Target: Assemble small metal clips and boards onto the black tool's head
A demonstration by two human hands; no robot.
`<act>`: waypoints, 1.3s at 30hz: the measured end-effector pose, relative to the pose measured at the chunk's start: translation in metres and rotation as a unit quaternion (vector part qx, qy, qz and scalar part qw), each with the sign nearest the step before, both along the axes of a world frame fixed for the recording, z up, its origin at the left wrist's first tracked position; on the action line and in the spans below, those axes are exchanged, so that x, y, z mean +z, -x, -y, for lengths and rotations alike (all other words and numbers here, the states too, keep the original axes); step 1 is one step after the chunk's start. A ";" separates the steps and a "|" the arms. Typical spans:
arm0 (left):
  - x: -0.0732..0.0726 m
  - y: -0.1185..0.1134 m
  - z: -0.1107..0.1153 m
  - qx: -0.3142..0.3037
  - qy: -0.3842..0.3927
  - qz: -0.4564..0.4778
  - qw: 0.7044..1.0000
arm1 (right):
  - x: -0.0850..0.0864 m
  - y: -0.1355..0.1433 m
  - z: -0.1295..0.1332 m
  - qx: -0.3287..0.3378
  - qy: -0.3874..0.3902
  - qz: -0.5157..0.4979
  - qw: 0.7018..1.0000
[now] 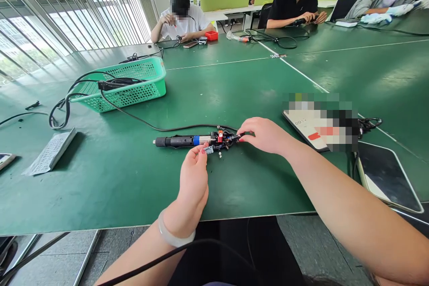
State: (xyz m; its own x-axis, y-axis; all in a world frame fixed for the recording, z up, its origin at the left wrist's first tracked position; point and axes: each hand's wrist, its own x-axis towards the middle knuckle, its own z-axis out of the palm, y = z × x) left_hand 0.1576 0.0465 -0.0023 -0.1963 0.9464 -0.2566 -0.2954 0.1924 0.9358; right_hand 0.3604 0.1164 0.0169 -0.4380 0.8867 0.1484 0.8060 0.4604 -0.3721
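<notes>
A slim black tool with a blue band [181,141] lies across the green table, its right end an exposed mechanism [223,137] with a red part. My left hand [195,172] is closed at the near side of the mechanism, pinching a small grey labelled piece [209,149] between thumb and finger. At the tool's right end, my right hand [263,134] is closed on the black cable [187,127] where it meets the mechanism. That cable runs left behind the tool to the basket.
A green basket [130,94] with coiled cables stands back left. Folded paper [52,152] lies left; a phone-like device [306,132] and a tablet [389,174] lie right. Several people sit beyond, one beside a red box [211,35]. The table's near edge [140,227] crosses below my hands.
</notes>
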 end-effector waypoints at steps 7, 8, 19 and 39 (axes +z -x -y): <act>0.004 0.028 0.004 0.012 -0.004 0.024 1.000 | -0.009 -0.001 0.003 -0.033 0.020 -0.047 0.998; 0.002 0.029 0.008 0.020 -0.009 0.018 1.000 | -0.010 -0.001 0.004 -0.034 0.022 -0.050 0.998; -0.007 -0.024 0.024 -0.012 -0.002 0.077 0.997 | -0.018 -0.002 0.009 -0.032 0.011 -0.063 0.997; 0.011 0.044 -0.046 -0.285 -0.019 -0.298 0.911 | -0.033 0.040 0.008 0.111 -0.155 -0.079 0.979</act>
State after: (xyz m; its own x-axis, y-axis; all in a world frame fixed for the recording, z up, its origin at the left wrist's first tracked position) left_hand 0.1139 0.0920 0.0090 0.2359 0.9440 -0.2306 0.4044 0.1204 0.9066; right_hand 0.3204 0.1084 -0.0157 -0.5654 0.6739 0.4757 0.6167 0.7283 -0.2988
